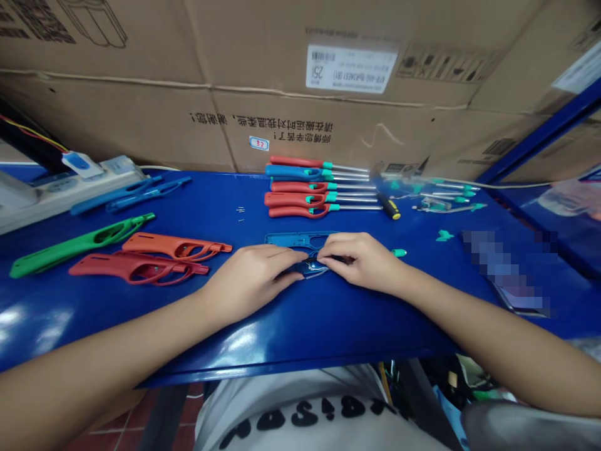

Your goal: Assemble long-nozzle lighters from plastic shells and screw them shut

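Both hands meet over a blue lighter casing half [313,268] on the blue table, with thin white wire and dark parts inside. My left hand [256,279] is closed, pinching the casing's left end between thumb and fingers. From the other side, my right hand [366,263] is closed in a pinch around a small black part [342,258] at the casing; its fingertips partly hide it. Just behind lies another blue casing half [293,239], partly covered by the right hand. A small green tip [399,252] shows beyond the right hand.
Several red and blue lighters with metal tubes [300,199] lie behind, beside a yellow-black handled screwdriver [390,207]. Green [84,244], orange [178,245] and red [136,268] casings lie left, near a power strip [117,172]. A phone-like object [526,294] lies right. Cardboard [263,100] stands behind.
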{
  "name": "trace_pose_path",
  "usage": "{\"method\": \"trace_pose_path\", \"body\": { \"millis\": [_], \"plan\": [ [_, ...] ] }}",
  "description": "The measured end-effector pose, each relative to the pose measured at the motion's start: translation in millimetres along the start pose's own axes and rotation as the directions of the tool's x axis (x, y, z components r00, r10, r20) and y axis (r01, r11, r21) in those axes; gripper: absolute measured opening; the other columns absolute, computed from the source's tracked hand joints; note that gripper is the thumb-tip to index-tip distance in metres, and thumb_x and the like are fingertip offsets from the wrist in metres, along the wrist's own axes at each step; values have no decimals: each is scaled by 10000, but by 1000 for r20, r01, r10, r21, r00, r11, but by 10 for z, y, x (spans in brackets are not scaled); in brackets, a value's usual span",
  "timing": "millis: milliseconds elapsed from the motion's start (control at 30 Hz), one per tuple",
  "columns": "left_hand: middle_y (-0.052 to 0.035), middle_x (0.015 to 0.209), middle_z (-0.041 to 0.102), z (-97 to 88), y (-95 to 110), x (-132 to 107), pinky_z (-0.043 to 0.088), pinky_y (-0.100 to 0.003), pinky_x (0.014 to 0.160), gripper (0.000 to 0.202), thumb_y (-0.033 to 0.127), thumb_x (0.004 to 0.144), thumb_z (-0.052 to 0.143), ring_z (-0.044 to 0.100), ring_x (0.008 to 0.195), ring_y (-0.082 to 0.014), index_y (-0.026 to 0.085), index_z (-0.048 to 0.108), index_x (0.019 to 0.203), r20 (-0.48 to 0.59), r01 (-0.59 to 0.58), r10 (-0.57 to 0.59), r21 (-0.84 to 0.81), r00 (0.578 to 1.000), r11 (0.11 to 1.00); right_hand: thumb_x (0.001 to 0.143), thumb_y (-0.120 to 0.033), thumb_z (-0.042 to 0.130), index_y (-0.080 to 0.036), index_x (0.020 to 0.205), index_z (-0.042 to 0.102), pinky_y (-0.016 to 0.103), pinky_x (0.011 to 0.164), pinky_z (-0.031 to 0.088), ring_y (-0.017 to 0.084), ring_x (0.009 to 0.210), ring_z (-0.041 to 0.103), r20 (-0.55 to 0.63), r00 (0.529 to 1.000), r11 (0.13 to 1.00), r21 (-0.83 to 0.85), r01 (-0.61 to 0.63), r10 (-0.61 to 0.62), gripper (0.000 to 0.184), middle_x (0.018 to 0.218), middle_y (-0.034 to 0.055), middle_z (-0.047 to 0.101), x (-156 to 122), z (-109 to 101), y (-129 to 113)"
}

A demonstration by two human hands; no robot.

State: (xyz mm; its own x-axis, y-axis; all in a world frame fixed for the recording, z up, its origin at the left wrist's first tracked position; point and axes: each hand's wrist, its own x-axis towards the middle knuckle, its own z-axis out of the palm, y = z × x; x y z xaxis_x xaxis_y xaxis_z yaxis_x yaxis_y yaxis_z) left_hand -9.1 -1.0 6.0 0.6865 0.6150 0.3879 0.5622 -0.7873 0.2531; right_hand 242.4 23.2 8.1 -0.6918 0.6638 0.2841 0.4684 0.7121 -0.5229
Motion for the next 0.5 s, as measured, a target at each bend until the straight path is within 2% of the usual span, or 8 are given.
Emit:
{"method": "trace_pose_path", "body": {
  "millis": [133, 233, 300, 367, 400, 433, 500],
  "plan": [
    [-46, 1198, 750, -1, 11, 13, 580, -368, 916, 234, 249, 1000, 580, 720, 1030, -223, 191, 690, 1198, 27, -73, 72, 50, 997, 996, 940, -160, 597, -167, 924, 731, 253, 681, 475, 147, 763, 647, -5, 1000, 1000, -2, -7, 7, 136, 897, 58, 724, 10, -4, 2],
    [-32, 1296, 701, -3, 8, 26, 571, -386, 927, 249, 249, 1025, 522, 682, 1075, -231, 233, 698, 1200, 67, -103, 98, 86, 993, 991, 927, -185, 604, -172, 913, 730, 242, 619, 443, 131, 683, 609, -96, 995, 1000, -16, -22, 21, 128, 844, 41, 712, 10, -79, 46],
    [-34, 1323, 681, -11, 0, 31, 574, -393, 912, 268, 251, 1036, 493, 664, 1078, -239, 243, 700, 1206, 99, -117, 108, 96, 989, 988, 926, -223, 600, -183, 953, 736, 257, 613, 439, 134, 649, 588, -180, 981, 991, -103, -85, 65, 144, 863, 43, 722, 4, -191, 109],
    [-44, 1323, 678, -23, -9, 32, 578, -399, 897, 283, 247, 1043, 469, 658, 1071, -245, 236, 707, 1195, 116, -136, 123, 105, 986, 985, 915, -247, 595, -190, 1016, 738, 292, 650, 455, 164, 676, 610, -265, 950, 941, -244, -234, 168, 184, 923, 60, 744, -11, -349, 200],
    [-48, 1319, 679, -29, -12, 31, 581, -401, 887, 290, 243, 1045, 460, 657, 1067, -247, 234, 713, 1185, 121, -141, 128, 112, 984, 984, 902, -245, 591, -196, 1032, 740, 310, 663, 461, 189, 704, 631, -318, 914, 886, -305, -349, 251, 204, 946, 68, 751, -26, -441, 257],
    [-51, 1316, 680, -35, -14, 29, 584, -402, 877, 297, 240, 1046, 452, 658, 1062, -250, 234, 719, 1176, 123, -145, 130, 118, 984, 982, 887, -245, 591, -204, 1018, 745, 326, 670, 468, 221, 749, 653, -390, 851, 802, -344, -489, 352, 206, 962, 77, 758, -47, -538, 323],
    [-53, 1315, 682, -43, -17, 25, 589, -403, 859, 309, 235, 1047, 443, 663, 1054, -254, 238, 728, 1165, 125, -146, 130, 129, 984, 981, 858, -261, 596, -213, 933, 753, 367, 691, 487, 290, 844, 679, -502, 687, 582, -377, -721, 526, 181, 984, 101, 762, -112, -732, 474]
  ]
}}
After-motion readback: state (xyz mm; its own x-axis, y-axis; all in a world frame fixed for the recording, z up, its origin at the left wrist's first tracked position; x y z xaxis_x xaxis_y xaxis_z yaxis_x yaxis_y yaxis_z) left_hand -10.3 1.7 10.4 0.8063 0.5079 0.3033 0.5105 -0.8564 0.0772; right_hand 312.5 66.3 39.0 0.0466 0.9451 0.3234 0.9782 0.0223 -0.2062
